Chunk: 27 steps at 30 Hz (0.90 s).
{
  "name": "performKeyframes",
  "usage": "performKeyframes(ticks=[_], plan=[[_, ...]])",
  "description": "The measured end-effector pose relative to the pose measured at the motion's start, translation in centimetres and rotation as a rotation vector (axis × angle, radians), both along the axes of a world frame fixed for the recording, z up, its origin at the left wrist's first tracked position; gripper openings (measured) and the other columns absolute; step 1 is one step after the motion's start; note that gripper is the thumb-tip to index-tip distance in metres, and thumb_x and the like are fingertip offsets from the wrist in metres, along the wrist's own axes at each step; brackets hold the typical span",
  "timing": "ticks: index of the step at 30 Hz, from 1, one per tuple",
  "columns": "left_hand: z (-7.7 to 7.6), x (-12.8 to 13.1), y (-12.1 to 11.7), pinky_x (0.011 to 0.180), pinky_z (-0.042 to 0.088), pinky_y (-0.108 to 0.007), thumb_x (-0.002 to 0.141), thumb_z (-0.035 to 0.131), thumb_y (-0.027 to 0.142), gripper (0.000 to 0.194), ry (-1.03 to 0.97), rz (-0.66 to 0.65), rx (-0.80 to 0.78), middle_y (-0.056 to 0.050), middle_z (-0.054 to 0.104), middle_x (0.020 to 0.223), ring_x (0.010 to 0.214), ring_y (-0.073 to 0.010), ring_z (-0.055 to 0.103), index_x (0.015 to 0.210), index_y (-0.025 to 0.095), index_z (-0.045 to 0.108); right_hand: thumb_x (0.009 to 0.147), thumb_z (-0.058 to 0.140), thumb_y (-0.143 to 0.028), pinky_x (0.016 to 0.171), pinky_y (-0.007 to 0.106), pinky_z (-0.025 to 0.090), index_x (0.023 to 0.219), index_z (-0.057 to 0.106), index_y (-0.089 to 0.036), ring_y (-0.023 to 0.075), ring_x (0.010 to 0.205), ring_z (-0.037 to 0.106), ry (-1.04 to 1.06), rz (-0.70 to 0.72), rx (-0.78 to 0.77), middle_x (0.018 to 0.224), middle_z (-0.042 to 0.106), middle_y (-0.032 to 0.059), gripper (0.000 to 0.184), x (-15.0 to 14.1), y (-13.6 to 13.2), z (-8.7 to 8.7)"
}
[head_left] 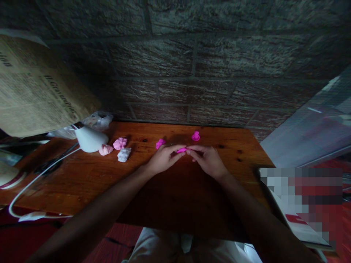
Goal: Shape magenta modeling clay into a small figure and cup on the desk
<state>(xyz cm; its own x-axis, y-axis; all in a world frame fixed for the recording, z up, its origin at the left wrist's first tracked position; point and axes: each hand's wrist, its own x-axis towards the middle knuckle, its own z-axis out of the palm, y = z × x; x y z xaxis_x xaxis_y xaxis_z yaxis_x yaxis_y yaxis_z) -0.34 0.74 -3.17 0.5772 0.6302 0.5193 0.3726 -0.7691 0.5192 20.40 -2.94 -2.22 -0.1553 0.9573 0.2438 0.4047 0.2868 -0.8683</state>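
Between my fingertips, above the middle of the wooden table (pixel 142 182), is a small piece of bright pink modelling clay (pixel 181 150). My left hand (pixel 163 157) pinches it from the left, and my right hand (pixel 207 159) grips its other side; the two hands nearly meet. Just behind my left fingers lies a magenta clay lump (pixel 160 143), partly hidden by them. Beyond my right hand sits a shaped pink clay piece (pixel 195 136). Farther left rest a light pink lump (pixel 120 143), a peach-pink lump (pixel 105 149) and a white lump (pixel 124 155).
A lamp with a white base (pixel 91 138) and a newsprint-patterned shade (pixel 41 84) stands at the left, its white cable (pixel 35 180) curving over the table. Clear plastic (pixel 98 120) lies behind it. A brick wall (pixel 175 91) backs the table; a pixelated area covers the right.
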Motion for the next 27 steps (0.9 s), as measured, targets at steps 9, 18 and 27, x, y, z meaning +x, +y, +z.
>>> performKeyframes(ticks=[9,18,27], plan=[[0.3,0.1,-0.3,0.071,0.057,-0.025,0.097,0.063,0.026,0.018,-0.053,-0.033,0.031,-0.007,0.082,0.097,0.077,-0.0165,0.075,0.105,0.016,0.076,0.093,0.063,-0.045,0.058,0.024,0.048,0.079,0.077,-0.021,0.014,0.054,0.066,-0.065,-0.018,0.003,0.06,0.07,-0.0011,0.031,-0.1,-0.3,0.4],[0.5,0.4,-0.6,0.066,0.055,-0.021,0.098,0.062,0.027,0.019,-0.091,0.064,-0.042,-0.005,0.082,0.098,0.072,-0.0127,0.073,0.104,0.017,0.077,0.086,0.069,-0.038,0.065,0.028,0.055,0.102,0.08,-0.022,0.0157,0.063,0.07,0.067,0.038,-0.005,0.086,0.081,0.003,0.025,0.8,0.4,0.1],[0.5,0.4,-0.7,0.074,0.057,-0.026,0.098,0.061,0.027,0.02,-0.074,0.033,-0.01,-0.008,0.081,0.1,0.08,-0.0163,0.075,0.105,0.016,0.077,0.091,0.066,-0.034,0.065,0.027,0.053,0.099,0.079,-0.023,0.0143,0.063,0.068,-0.014,0.063,0.054,0.083,0.079,0.0013,0.019,0.5,0.0,0.5]])
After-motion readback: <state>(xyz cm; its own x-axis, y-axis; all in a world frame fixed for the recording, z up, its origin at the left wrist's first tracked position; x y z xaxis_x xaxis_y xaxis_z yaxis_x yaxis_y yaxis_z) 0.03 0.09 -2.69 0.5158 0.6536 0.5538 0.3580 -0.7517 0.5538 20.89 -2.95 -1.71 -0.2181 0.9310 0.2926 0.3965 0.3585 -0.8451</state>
